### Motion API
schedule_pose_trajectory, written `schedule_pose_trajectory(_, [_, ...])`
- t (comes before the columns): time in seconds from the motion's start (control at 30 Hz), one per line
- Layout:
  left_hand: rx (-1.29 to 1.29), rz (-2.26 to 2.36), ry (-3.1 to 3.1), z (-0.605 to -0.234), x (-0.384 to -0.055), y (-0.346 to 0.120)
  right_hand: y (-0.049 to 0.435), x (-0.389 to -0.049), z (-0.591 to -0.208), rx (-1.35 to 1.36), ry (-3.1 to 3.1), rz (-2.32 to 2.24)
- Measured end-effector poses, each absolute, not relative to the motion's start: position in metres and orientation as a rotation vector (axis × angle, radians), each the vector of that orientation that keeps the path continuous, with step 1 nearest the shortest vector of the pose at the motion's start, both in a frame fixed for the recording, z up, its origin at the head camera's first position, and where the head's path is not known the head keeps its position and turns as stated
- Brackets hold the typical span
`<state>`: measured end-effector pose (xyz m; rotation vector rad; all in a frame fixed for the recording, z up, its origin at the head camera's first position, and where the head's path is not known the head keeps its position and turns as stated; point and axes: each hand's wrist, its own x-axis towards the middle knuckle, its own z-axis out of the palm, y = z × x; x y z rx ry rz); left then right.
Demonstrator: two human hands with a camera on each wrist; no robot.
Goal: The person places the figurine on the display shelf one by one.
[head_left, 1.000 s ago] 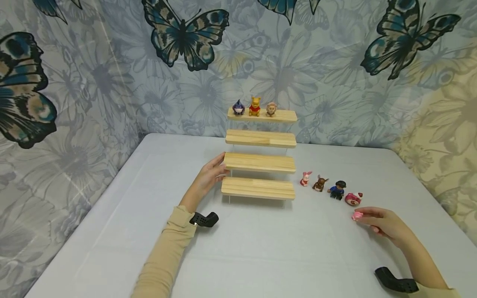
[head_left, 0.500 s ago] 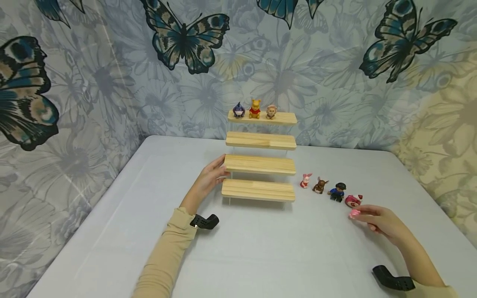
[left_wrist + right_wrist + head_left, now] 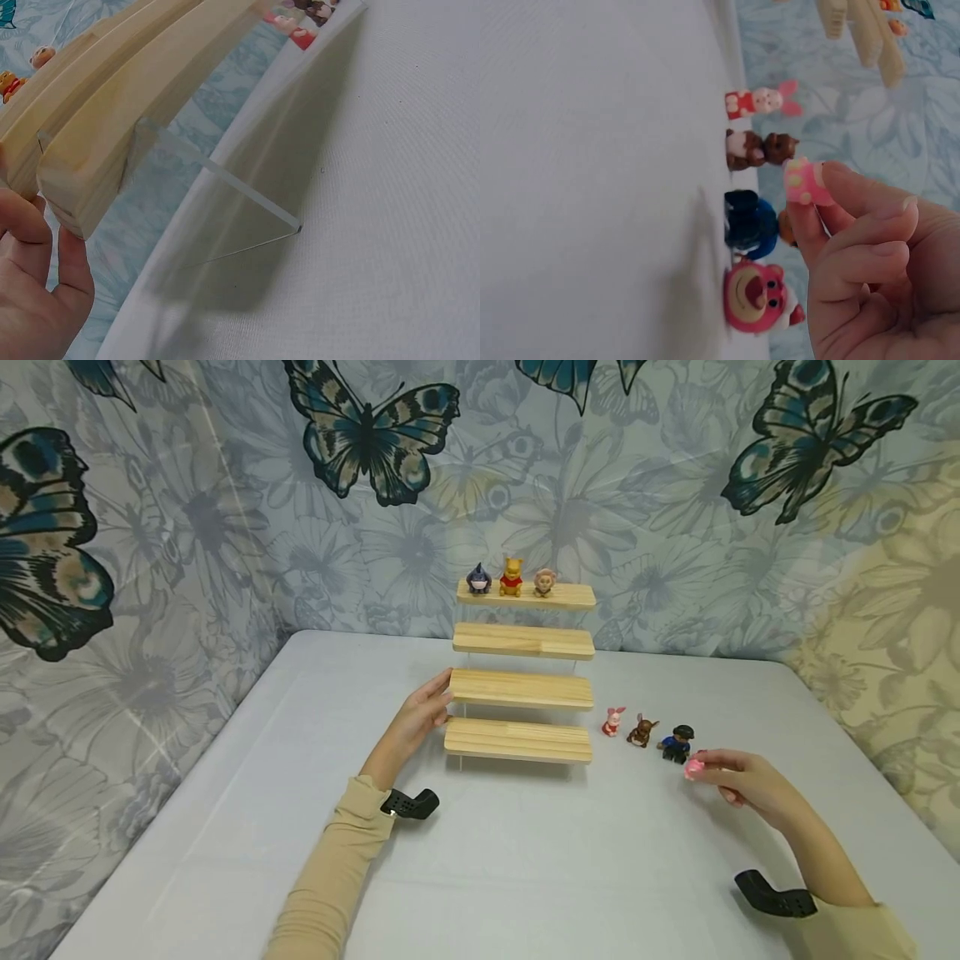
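My left hand (image 3: 414, 720) holds the left end of a tiered wooden display shelf (image 3: 521, 688); in the left wrist view its thumb and fingers touch the board ends. My right hand (image 3: 757, 787) pinches a small pink figurine (image 3: 802, 182) between thumb and fingertips, raised above the table. Close by stand a figure in a black cap and blue top (image 3: 676, 747), a brown eared animal figurine (image 3: 641, 732) and a pink piglet figurine (image 3: 612, 722). A pink bear figurine (image 3: 751, 297) shows in the right wrist view; in the head view the right hand mostly hides it.
On the top tier stand a dark blue figurine (image 3: 478, 579), a yellow bear in a red shirt (image 3: 511, 577) and a round tan figurine (image 3: 544, 582). The shelf has clear supports (image 3: 225, 178). A white cloth covers the table (image 3: 525, 860); butterfly-patterned walls (image 3: 637, 568) stand behind.
My right hand has moved left and away from me, carrying the pink figurine past the pink bear toward the capped figure. My left hand stays at the shelf's end.
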<state>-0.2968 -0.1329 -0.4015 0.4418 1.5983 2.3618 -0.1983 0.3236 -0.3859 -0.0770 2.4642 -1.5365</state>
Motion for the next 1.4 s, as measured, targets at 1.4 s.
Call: schedule_pose_trajectory(1.4, [0.394,2.382,1.629,-0.407,-0.3,-0.132,0.25,-0.268,-0.303,-0.17,2.629,-1.714])
